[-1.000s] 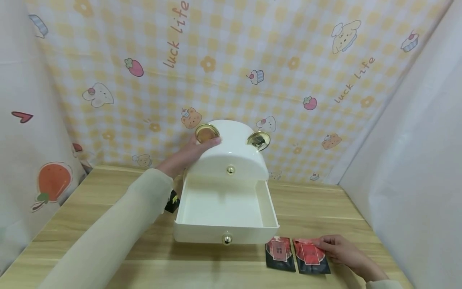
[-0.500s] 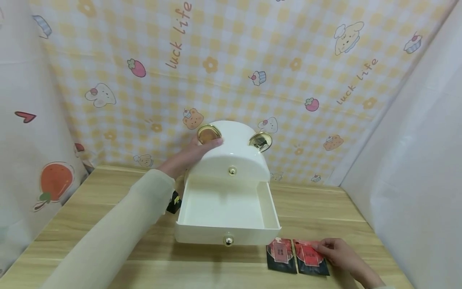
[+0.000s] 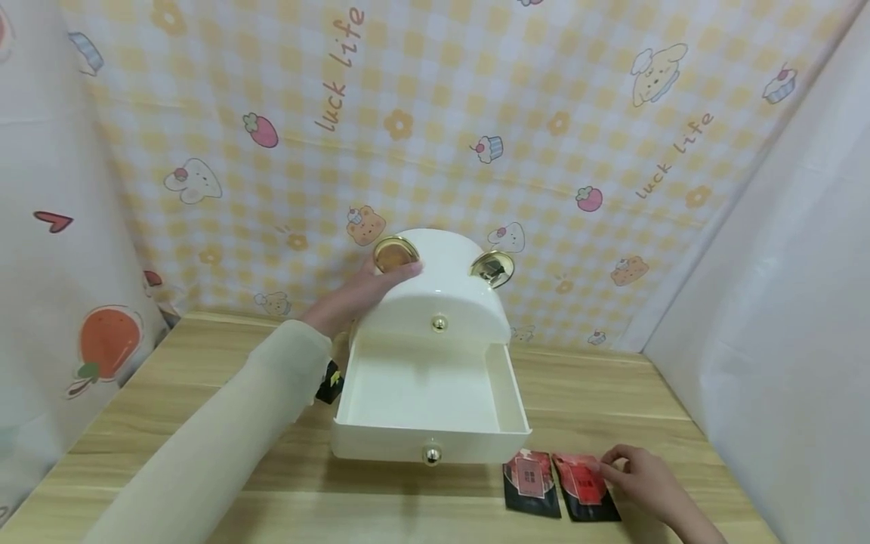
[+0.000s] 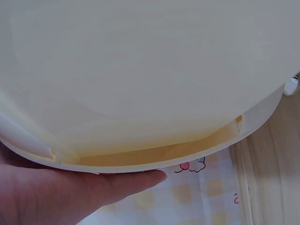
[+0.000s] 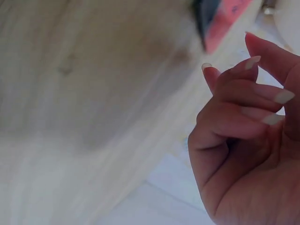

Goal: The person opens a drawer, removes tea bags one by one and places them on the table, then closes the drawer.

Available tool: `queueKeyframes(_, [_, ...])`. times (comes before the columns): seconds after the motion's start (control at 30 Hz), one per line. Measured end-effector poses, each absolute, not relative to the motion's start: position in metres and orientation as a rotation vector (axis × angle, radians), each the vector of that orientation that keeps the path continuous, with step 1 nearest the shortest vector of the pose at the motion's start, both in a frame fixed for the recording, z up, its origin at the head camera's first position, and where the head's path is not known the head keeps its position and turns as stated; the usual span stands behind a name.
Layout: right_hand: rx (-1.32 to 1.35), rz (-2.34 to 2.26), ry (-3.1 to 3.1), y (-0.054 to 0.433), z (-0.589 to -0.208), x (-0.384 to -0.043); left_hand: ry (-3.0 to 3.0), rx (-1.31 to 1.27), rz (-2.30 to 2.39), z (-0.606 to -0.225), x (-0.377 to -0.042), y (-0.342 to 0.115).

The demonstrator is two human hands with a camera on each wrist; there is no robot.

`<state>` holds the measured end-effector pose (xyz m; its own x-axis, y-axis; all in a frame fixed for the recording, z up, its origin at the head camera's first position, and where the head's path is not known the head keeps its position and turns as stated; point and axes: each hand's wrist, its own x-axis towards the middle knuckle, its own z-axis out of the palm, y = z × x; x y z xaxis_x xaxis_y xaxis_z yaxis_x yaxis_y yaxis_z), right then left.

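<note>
A white drawer box (image 3: 442, 264) with a rounded top and two gold-rimmed round ears stands near the back of the table. Its lower drawer (image 3: 431, 443) is pulled out, and a gold knob shows on its front. My left hand (image 3: 363, 291) holds the box by the left ear, thumb in front; in the left wrist view a straight finger (image 4: 136, 183) lies along the box's rim. My right hand (image 3: 642, 480) is at the red-and-black packet (image 3: 581, 483), fingertips right at its upper edge. The right wrist view shows thumb and forefinger apart, other fingers loosely curled, nothing between them.
Another red-and-black packet (image 3: 532, 483) lies just left of the first, near the drawer's right front corner. A small black object with a yellow mark (image 3: 330, 383) sits left of the drawer. Patterned cloth (image 3: 435, 136) hangs behind the wooden table (image 3: 584, 385), with white cloth at both sides.
The right hand's fingers have shifted slightly to the right on the packet, which has turned a little. My left hand stays on the box. The view has shifted slightly.
</note>
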<state>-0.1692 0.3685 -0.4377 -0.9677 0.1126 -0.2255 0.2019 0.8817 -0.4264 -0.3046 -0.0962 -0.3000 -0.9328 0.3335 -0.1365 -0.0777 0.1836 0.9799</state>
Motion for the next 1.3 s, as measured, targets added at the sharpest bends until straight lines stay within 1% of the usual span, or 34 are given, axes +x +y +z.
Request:
queueKeyframes(0.17, [0.198, -0.677, 2.906, 0.347, -0.419, -0.161, 2.123, 0.277, 1.859, -0.301, -0.307, -0.094])
queueKeyframes(0.33, [0.029, -0.86, 2.815, 0.313, -0.394, -0.148, 2.152, 0.275, 1.84, -0.302, -0.308, -0.095])
queueKeyframes(0.5, [-0.284, -1.168, 2.502, 0.281, -0.381, -0.134, 2.158, 0.257, 1.83, -0.302, -0.308, -0.096])
queueKeyframes(0.63, [-0.5, -1.378, 2.162, 0.256, -0.384, -0.127, 2.169, 0.239, 1.827, -0.302, -0.309, -0.096])
queueKeyframes(0.77, [-0.467, -1.482, 1.929, 0.23, -0.396, -0.125, 2.165, 0.246, 1.827, -0.303, -0.309, -0.095])
queueKeyframes(1.0, [-0.423, -1.558, 1.762, 0.19, -0.413, -0.126, 2.127, 0.273, 1.85, -0.305, -0.31, -0.095])
queueKeyframes(1.2, [-0.329, -1.639, 1.629, 0.173, -0.415, -0.125, 2.132, 0.366, 1.859, -0.306, -0.313, -0.091])
queueKeyframes(1.3, [-0.266, -1.681, 1.538, 0.166, -0.414, -0.123, 2.136, 0.352, 1.853, -0.307, -0.313, -0.092])
